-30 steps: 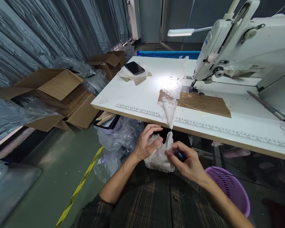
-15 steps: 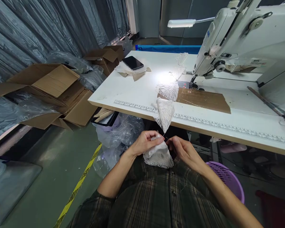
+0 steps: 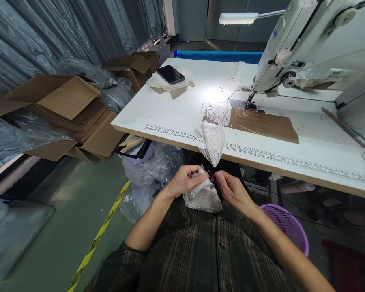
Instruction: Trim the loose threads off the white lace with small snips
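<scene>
Over my lap, my left hand point(image 3: 189, 180) pinches a white lace piece point(image 3: 205, 198), whose scalloped lower part hangs down in front of my shirt. My right hand point(image 3: 230, 187) is closed close beside it, thumb against fingers. Something thin and dark shows at its fingertips, too small to name. Just above both hands, another lace piece point(image 3: 213, 142) droops in a point over the table's front edge. More lace point(image 3: 218, 111) lies behind it, in a strip leading toward the sewing machine point(image 3: 280, 52).
The white table point(image 3: 176, 109) carries a printed ruler along its front, a brown cardboard strip point(image 3: 264, 125) and a phone point(image 3: 170, 74) on fabric pieces. Open cardboard boxes point(image 3: 69, 97) stand at left. Below the table are plastic bags point(image 3: 158, 166) and a purple basket point(image 3: 287, 227).
My right hand has turned slightly, its thumb now higher beside the lace. My left hand keeps its hold. The view has shifted a little, moving the machine up and right in the picture.
</scene>
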Tool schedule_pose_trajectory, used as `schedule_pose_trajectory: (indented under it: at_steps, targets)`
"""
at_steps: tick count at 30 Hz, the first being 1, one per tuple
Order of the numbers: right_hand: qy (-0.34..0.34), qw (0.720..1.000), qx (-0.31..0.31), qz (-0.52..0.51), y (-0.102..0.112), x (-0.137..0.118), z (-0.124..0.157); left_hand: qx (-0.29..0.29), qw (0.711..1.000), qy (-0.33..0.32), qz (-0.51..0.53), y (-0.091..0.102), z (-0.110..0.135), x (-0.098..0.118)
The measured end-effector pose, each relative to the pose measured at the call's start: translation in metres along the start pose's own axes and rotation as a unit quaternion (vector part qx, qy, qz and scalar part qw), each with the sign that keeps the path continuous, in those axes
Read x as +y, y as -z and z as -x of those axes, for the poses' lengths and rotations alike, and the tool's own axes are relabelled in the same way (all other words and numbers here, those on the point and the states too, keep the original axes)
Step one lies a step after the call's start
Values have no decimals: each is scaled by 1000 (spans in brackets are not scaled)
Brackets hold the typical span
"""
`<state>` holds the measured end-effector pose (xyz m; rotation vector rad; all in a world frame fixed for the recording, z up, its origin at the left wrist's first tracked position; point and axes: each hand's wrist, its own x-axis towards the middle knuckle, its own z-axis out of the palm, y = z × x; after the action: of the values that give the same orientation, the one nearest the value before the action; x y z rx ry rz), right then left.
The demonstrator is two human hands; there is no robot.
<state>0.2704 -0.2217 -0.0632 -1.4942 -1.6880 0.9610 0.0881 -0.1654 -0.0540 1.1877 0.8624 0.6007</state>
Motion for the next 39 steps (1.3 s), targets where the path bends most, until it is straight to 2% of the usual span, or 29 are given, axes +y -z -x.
schedule_pose_trajectory:
  at_steps: [6, 9, 13, 15, 16, 18, 22, 24, 25, 27, 29, 31, 33, 36, 39]
  targets:
    - [8, 1000, 10, 26, -6, 1, 0, 3, 1000, 5, 2, -2, 2, 1]
    - [12, 1000, 19, -8, -8, 5, 1, 4, 1000, 5, 0, -3, 3, -1]
    - [-11, 994, -59, -93, -11, 12, 10, -6, 1000, -7, -29, -3, 2, -10]
    - [-43, 991, -90, -86, -10, 16, 14, -9, 997, -25, -76, -2, -1, -19]
    - [-52, 993, -84, -71, -9, 17, 15, -4, 993, -40, -113, -1, -3, -23]
    - [-58, 997, -33, -50, -4, 17, 14, 15, 973, -85, -213, 2, -7, -33]
    - [-62, 984, 100, -135, 8, 5, -3, 22, 901, -146, -408, 8, -10, -49]
    - [-62, 975, 121, -173, 10, -4, -12, 7, 882, -146, -449, 11, -9, -53]
    - [-60, 974, 124, -180, 9, -8, -17, 2, 881, -147, -449, 12, -9, -54]
    - [-48, 974, 135, -176, 6, -13, -22, 1, 897, -153, -414, 14, -8, -53]
    - [-24, 977, 144, -158, 2, -15, -23, 7, 931, -159, -329, 15, -9, -50]
    - [16, 982, 137, -128, -1, -16, -18, -11, 972, -146, -184, 14, -10, -43]
    - [66, 988, 98, -98, -3, -19, -9, -55, 992, -115, -8, 12, -11, -34]
    - [150, 986, 6, -76, -4, -24, 11, -117, 973, -69, 187, 9, -15, -22]
    - [214, 971, -90, -60, -6, -28, 30, -129, 959, -42, 248, 8, -17, -11]
